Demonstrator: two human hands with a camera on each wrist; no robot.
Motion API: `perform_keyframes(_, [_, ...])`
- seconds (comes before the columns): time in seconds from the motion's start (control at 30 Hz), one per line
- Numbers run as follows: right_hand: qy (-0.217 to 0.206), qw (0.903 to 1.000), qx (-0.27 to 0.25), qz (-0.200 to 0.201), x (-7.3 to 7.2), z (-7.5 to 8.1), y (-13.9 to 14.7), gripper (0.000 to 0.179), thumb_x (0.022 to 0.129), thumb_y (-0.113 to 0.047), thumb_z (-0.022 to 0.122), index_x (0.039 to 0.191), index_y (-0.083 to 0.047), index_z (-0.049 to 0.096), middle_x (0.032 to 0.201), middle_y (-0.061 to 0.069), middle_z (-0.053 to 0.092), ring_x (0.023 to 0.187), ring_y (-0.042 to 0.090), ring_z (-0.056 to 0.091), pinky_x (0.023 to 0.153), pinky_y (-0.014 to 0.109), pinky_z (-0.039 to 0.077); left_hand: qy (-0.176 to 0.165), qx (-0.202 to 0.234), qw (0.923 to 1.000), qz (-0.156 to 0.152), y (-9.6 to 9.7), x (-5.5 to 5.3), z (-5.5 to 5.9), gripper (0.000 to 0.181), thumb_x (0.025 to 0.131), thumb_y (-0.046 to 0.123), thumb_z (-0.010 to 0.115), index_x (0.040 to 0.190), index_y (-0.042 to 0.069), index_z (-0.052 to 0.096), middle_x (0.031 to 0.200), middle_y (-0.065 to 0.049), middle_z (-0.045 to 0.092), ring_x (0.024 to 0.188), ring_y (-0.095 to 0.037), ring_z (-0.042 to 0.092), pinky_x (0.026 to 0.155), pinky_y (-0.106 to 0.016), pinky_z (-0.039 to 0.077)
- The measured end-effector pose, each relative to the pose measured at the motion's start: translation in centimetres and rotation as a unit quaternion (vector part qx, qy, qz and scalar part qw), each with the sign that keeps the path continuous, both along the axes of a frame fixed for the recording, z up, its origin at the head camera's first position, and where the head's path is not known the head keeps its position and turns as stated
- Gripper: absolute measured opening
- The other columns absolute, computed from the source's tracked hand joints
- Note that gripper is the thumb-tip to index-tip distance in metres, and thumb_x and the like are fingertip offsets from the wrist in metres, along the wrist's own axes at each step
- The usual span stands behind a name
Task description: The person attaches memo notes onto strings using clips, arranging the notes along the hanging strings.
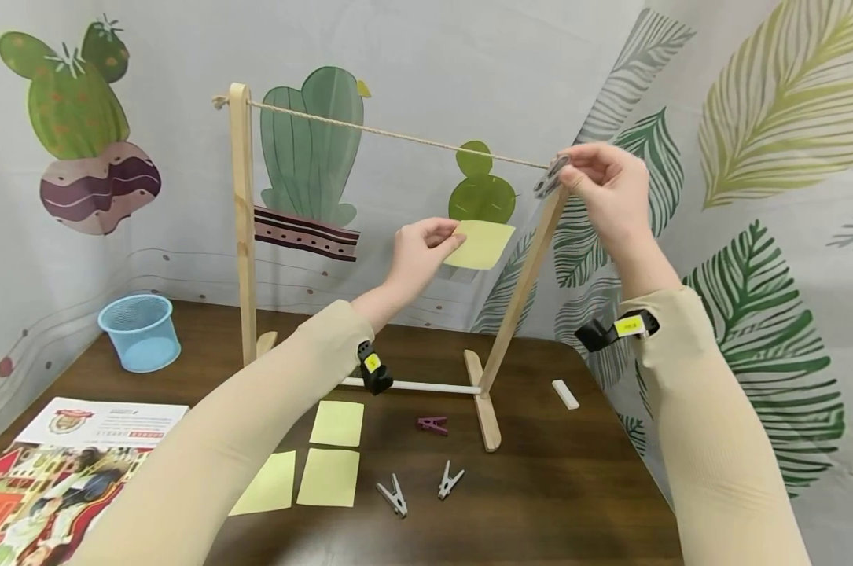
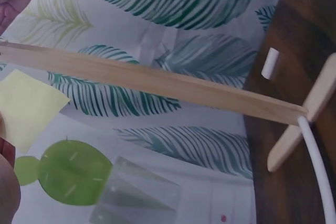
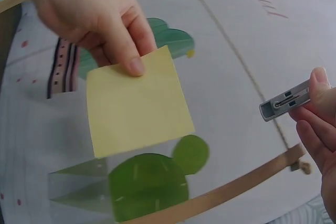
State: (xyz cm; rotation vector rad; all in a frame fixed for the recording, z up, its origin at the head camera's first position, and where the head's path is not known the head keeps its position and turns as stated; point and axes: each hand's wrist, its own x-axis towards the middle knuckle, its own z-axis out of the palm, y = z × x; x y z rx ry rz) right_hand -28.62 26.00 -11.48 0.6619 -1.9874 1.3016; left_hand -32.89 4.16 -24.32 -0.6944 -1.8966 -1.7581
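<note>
My left hand (image 1: 424, 250) pinches a yellow sticky note (image 1: 479, 244) by its left edge, below the rope (image 1: 398, 135). A grey clothespin (image 1: 551, 177) is held between thumb and fingers of my right hand (image 1: 608, 191), close to the rope's right end at the top of the wooden post (image 1: 528, 291). In the right wrist view the clothespin's tip (image 3: 269, 110) overlaps the rope. Three more yellow notes (image 1: 329, 477) lie on the table, the leftmost partly hidden by my left sleeve. Two grey clothespins (image 1: 393, 495) and a purple clothespin (image 1: 433, 425) lie to their right.
The rope runs from the left wooden post (image 1: 242, 220) to the right one. A white rod (image 1: 426, 387) joins the posts low down. A blue mesh basket (image 1: 140, 334) and printed magazines (image 1: 58, 495) are at the left; a white block (image 1: 564, 395) lies at the right.
</note>
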Motion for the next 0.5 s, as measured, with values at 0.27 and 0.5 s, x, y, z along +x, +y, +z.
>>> perform_keyframes(0.27, [-0.042, 0.9965, -0.055, 0.045, -1.1, 2.9, -0.3, 0.012, 0.084, -0.001, 0.073, 0.086, -0.013, 0.075, 0.075, -0.007, 0.070, 0.070, 0.003, 0.064, 0.066, 0.013, 0.049, -0.006, 0.028, 0.9995, -0.010, 1.8, -0.8, 3.0, 0.026, 0.090, 0.013, 0.071, 0.112, -0.002, 0.071, 0.106, -0.017, 0.072, 0.099, -0.023, 0.070, 0.085, -0.026, 0.056])
perform_keyframes(0.5, [-0.085, 0.9962, -0.001, -0.020, -1.3, 4.2, -0.8, 0.011, 0.089, -0.004, 0.069, 0.092, -0.013, 0.074, 0.079, -0.011, 0.068, 0.076, 0.002, 0.063, 0.073, 0.013, 0.050, -0.013, 0.024, 0.9996, -0.011, 2.8, -1.2, 4.7, 0.027, 0.091, 0.015, 0.070, 0.113, 0.000, 0.070, 0.108, -0.015, 0.072, 0.101, -0.020, 0.069, 0.086, -0.021, 0.054])
